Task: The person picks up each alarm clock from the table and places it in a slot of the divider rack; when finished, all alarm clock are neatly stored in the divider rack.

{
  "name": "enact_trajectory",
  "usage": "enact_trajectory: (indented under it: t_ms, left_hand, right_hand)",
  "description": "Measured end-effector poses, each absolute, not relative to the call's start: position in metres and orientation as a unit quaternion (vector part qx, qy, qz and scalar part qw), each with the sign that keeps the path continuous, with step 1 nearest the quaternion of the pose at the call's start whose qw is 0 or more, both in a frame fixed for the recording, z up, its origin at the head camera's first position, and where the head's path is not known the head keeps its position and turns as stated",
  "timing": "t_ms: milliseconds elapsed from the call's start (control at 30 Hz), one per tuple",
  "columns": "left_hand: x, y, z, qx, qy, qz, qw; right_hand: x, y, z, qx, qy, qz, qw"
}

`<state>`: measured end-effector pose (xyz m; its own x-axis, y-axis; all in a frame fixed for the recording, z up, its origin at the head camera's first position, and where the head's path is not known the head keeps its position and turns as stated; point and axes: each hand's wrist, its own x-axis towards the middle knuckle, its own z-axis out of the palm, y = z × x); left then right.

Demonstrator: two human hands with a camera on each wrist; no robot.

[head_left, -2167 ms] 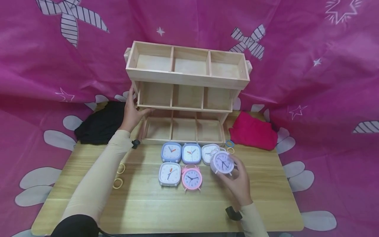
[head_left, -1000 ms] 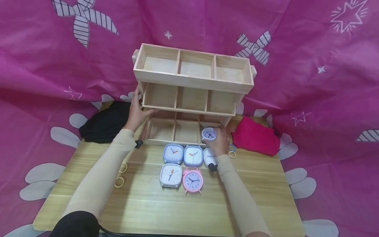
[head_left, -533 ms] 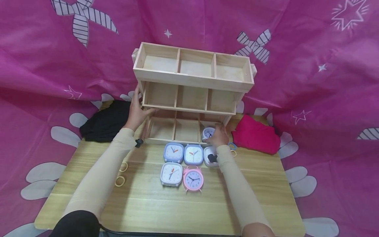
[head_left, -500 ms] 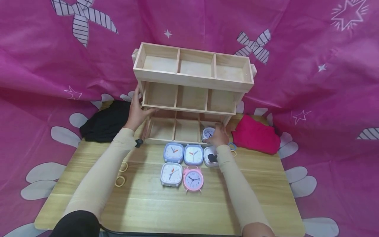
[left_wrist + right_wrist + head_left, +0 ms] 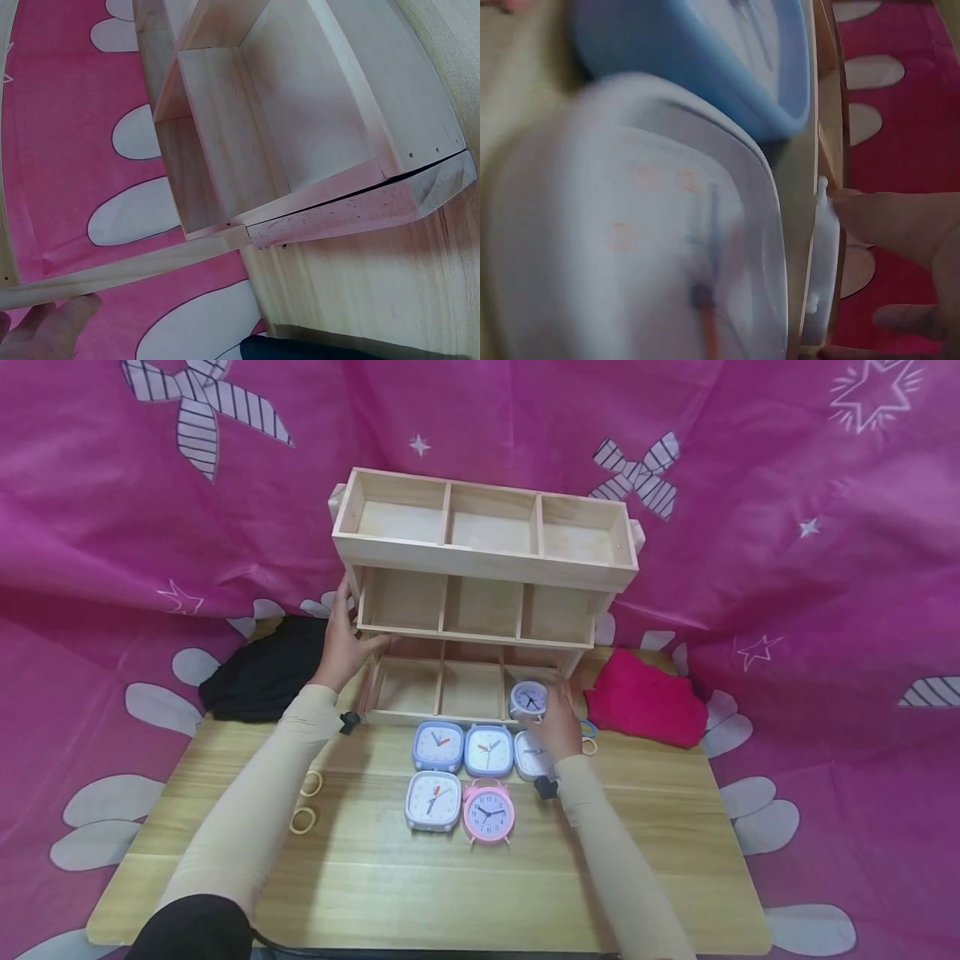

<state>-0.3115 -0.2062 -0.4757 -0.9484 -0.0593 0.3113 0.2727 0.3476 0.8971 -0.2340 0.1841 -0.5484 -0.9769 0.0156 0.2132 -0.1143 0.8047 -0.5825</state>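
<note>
My left hand [image 5: 343,647] holds the left side of a three-tier wooden storage box [image 5: 480,560], thumb in front below the middle tier. In the left wrist view its fingertips [image 5: 64,322] show by a wooden strip. A round lilac alarm clock [image 5: 529,699] lies face up in the bottom tier's right compartment. My right hand [image 5: 557,720] is beside it, thumb and fingers apart in the right wrist view; whether the thumb touches the clock, I cannot tell. In front stand two blue clocks [image 5: 438,746], two white clocks [image 5: 433,802] and a pink alarm clock [image 5: 488,814].
Black cloth [image 5: 262,672] lies left of the box and red cloth [image 5: 645,700] right of it. Yellow rings [image 5: 302,820] lie on the wooden table [image 5: 360,893] at left; a blue ring [image 5: 588,727] and another yellow ring lie near the red cloth. A pink curtain hangs behind.
My right hand carried the lilac clock from above the table into the bottom right compartment, then shifted slightly back, showing more of its face. My left hand stays on the box.
</note>
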Motion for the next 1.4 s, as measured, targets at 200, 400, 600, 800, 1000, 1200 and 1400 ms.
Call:
enact_trajectory:
  t_ms: [200,400,600,800,1000,1200,1400]
  left_hand:
    - [-0.311,-0.207,-0.476,-0.066,-0.808,-0.566,0.147]
    - [-0.312,-0.207,-0.475,-0.066,-0.810,-0.564,0.145]
    - [-0.311,-0.206,-0.475,-0.067,-0.812,-0.560,0.148]
    - [-0.312,-0.206,-0.475,-0.064,-0.810,-0.566,0.143]
    - [-0.313,-0.206,-0.475,-0.063,-0.808,-0.568,0.144]
    - [-0.313,-0.205,-0.475,-0.068,-0.808,-0.567,0.144]
    - [-0.314,-0.206,-0.477,-0.072,-0.811,-0.561,0.149]
  right_hand:
    - [-0.189,0.179,-0.542,0.052,-0.938,0.304,0.159]
    - [-0.135,0.175,-0.545,0.053,-0.919,0.356,0.161]
    - [-0.087,0.174,-0.558,0.046,-0.909,0.402,0.099]
    - [-0.055,0.176,-0.576,0.067,-0.912,0.404,-0.006]
    - [-0.045,0.171,-0.588,0.095,-0.912,0.397,-0.035]
    - [-0.052,0.161,-0.597,0.101,-0.919,0.382,-0.020]
    - [-0.060,0.155,-0.600,0.106,-0.916,0.387,-0.005]
